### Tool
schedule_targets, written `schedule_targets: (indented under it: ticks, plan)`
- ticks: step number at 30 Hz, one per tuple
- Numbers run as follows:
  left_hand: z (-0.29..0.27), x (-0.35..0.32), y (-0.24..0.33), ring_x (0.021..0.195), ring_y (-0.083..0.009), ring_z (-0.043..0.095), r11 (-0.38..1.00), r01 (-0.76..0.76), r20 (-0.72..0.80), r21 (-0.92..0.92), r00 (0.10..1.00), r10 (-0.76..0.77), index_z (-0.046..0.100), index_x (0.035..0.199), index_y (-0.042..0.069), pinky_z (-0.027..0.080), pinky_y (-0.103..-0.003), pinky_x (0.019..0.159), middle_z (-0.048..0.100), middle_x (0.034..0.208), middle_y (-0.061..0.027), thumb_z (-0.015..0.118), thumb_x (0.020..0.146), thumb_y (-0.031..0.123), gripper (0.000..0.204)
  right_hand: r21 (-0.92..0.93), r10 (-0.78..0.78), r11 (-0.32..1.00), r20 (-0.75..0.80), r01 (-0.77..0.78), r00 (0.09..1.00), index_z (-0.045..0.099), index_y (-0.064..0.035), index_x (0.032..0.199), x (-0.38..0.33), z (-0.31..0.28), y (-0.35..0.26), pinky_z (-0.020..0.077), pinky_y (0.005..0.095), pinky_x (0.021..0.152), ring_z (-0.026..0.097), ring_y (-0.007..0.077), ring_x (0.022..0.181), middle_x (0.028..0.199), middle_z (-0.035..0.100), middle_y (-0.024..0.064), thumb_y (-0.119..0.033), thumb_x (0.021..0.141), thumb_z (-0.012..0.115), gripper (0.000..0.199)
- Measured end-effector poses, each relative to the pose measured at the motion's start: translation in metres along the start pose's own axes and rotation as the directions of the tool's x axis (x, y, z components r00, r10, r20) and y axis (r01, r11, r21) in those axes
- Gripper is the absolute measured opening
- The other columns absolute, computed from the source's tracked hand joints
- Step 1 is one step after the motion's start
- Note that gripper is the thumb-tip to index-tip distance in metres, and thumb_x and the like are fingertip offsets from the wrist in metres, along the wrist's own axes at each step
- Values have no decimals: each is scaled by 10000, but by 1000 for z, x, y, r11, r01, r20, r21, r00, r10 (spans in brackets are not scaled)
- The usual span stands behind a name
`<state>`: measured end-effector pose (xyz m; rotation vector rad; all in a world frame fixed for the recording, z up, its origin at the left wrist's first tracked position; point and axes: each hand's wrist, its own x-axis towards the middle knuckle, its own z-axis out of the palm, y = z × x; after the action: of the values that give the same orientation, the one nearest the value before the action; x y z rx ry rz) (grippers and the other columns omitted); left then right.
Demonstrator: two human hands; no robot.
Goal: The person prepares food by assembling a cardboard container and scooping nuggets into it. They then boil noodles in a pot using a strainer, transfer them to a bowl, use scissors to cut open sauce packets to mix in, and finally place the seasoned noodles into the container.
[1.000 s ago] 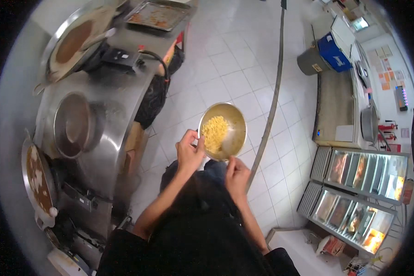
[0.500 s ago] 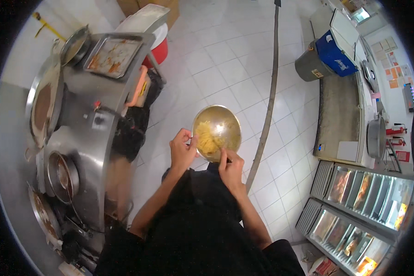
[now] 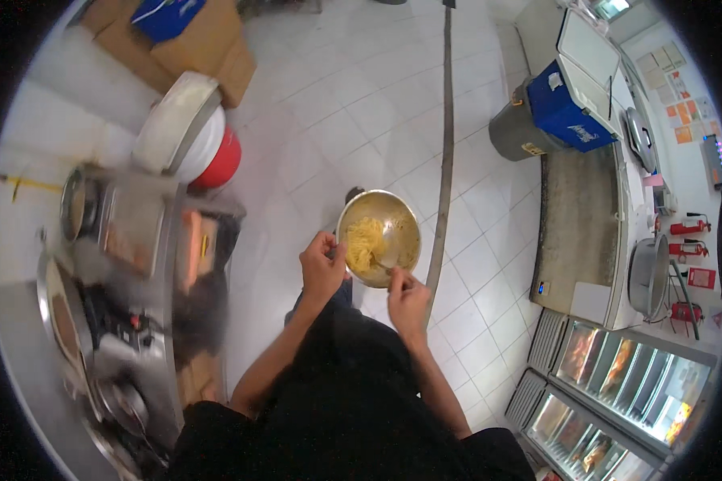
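Note:
A round metal mixing bowl (image 3: 402,218) is held in front of my body, above the tiled floor. Yellow, noodle-like food (image 3: 365,242) lies heaped in its left half. Fingers and thumb of my left hand (image 3: 322,268) are closed on the bowl's left rim. My right hand (image 3: 408,303) is closed at the near right rim around the handle of a metal utensil (image 3: 383,265), whose tip reaches into the bowl beside the food. Whether it is a spoon or a fork I cannot tell. Beyond the bowl's far edge, a dark shoe (image 3: 354,194) shows.
On my left stands a metal worktable (image 3: 168,297) with pans and a tray, partly blurred. Beyond it are a red-and-white bucket (image 3: 218,160) and cardboard boxes (image 3: 204,56). To the right are a grey bin (image 3: 515,132), a blue cooler (image 3: 565,112), a counter and a glass-fronted fridge (image 3: 618,369).
The worktable, bucket and boxes have shifted in view as I move forward over the floor. Both hands keep their grip on the bowl and utensil. The food looks more strand-like.

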<state>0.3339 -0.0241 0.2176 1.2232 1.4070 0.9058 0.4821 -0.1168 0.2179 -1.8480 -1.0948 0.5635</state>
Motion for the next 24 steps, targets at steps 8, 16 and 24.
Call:
schedule_targets:
  ticks: [8, 16, 24]
  plan:
    - [111, 265, 74, 526, -158, 657, 998, 31, 99, 50, 994, -36, 498, 876, -15, 494, -265, 374, 695, 808, -167, 596, 944, 80, 153, -24, 187, 982, -32, -188, 982, 685, 70, 895, 298, 18, 5, 414, 298, 498, 547, 90, 537, 586, 591, 117, -159, 981, 560, 275]
    - [220, 494, 163, 459, -182, 641, 999, -30, 63, -41, 997, 33, 494, 817, -10, 436, -298, 381, 617, 634, -102, 622, 912, 64, 176, 89, 286, 957, -170, -274, 943, 687, 68, 871, 552, 31, 5, 446, 335, 536, 543, 116, 561, 582, 600, 113, -214, 969, 584, 315]
    - [356, 765, 216, 493, -217, 575, 973, -198, -20, 117, 979, 201, 529, 784, 2, 457, -348, 514, 564, 586, -120, 659, 856, 91, 173, 172, 294, 947, -117, -272, 948, 710, 51, 955, 864, 29, 28, 491, 319, 606, 586, 110, 647, 726, 687, 103, -205, 989, 559, 299]
